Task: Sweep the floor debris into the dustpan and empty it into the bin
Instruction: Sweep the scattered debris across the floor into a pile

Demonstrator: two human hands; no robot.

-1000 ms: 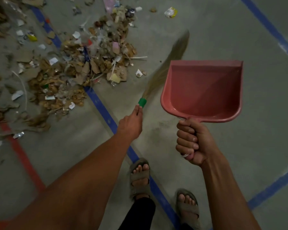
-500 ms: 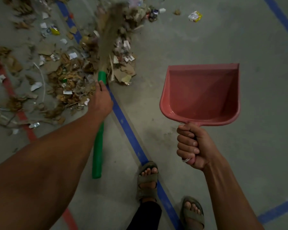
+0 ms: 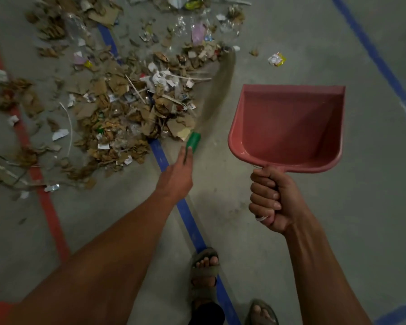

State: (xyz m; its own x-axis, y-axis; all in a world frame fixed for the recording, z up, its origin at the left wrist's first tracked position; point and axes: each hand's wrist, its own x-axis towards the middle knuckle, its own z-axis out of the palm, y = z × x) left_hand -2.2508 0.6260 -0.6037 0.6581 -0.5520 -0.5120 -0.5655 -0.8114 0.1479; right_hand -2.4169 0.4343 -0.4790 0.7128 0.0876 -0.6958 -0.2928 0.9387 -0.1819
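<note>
A heap of debris (image 3: 131,106), torn cardboard, paper scraps and plastic, covers the grey floor at upper left. My left hand (image 3: 177,174) grips the green handle of a broom (image 3: 217,90), whose blurred brown bristles reach up along the heap's right edge. My right hand (image 3: 268,200) holds the handle of a pink dustpan (image 3: 288,127) in a fist. The pan hangs in the air to the right of the heap, and I see nothing inside it. No bin is in view.
A blue floor line (image 3: 188,219) runs from the heap down between my sandalled feet (image 3: 205,270). A red line (image 3: 47,207) lies at left, another blue line (image 3: 380,64) at right. A crumpled yellow-white wrapper (image 3: 277,59) lies apart, above the dustpan.
The broom has swung from the heap's middle to its right edge, bristles now pointing up-right. The green handle's long end is hidden again. The dustpan has barely moved.
</note>
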